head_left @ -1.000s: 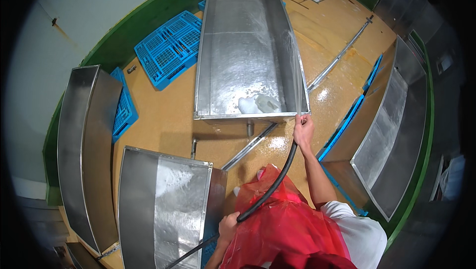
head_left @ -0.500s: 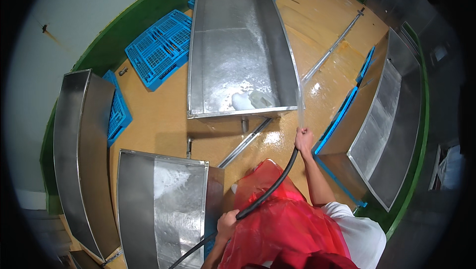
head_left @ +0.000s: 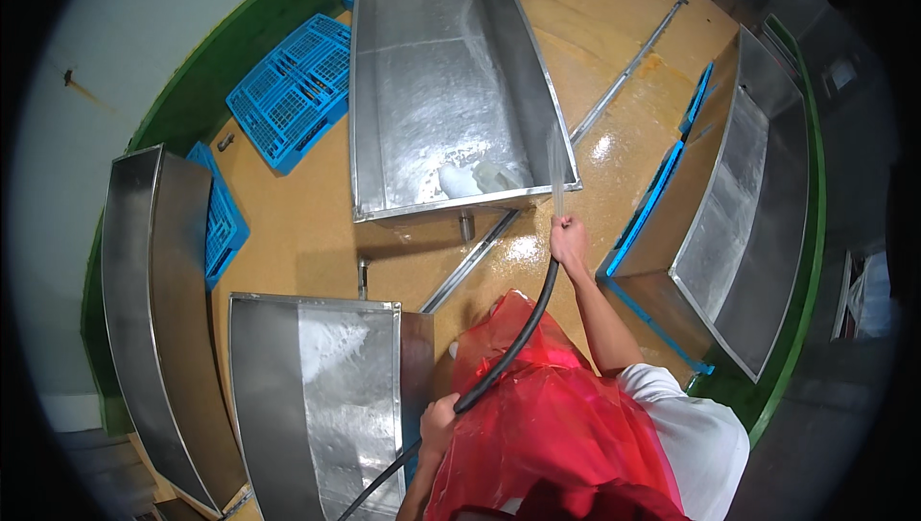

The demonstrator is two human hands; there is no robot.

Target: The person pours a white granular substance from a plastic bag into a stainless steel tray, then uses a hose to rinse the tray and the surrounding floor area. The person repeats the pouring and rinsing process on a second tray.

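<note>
Black hose (head_left: 525, 337) runs in a curve over our red apron (head_left: 576, 425), gripped at two places. Our right hand (head_left: 570, 241) has its fingers curled round it close to the mouth; our left hand (head_left: 438, 422), lower down, is closed on it too, though we cannot see every fingertip on either. From the mouth a clear stream of water (head_left: 557, 171) crosses the near rim of the large steel trough (head_left: 422, 118), close to its right corner, and enters beside the right wall.

That corner is where we would worry most. A small outward swing of the right wrist could throw the stream past the wall onto the tan floor (head_left: 604, 150), which shines wet there; a drop of the wrist could make it strike the rim and splash back on the apron. If the right grip loosened, pressure might whip the hose end round. Inside the trough's near end lie a whitish patch (head_left: 457, 181) and a pale, crumpled-looking thing (head_left: 494, 176), too unclear to name; a direct jet could push either about. In our view the hose also crosses the edge of the smaller steel trough (head_left: 267, 396) beside our left hand, so a hard pull could snag it there, and the slick floor would make any lurch riskier
</note>
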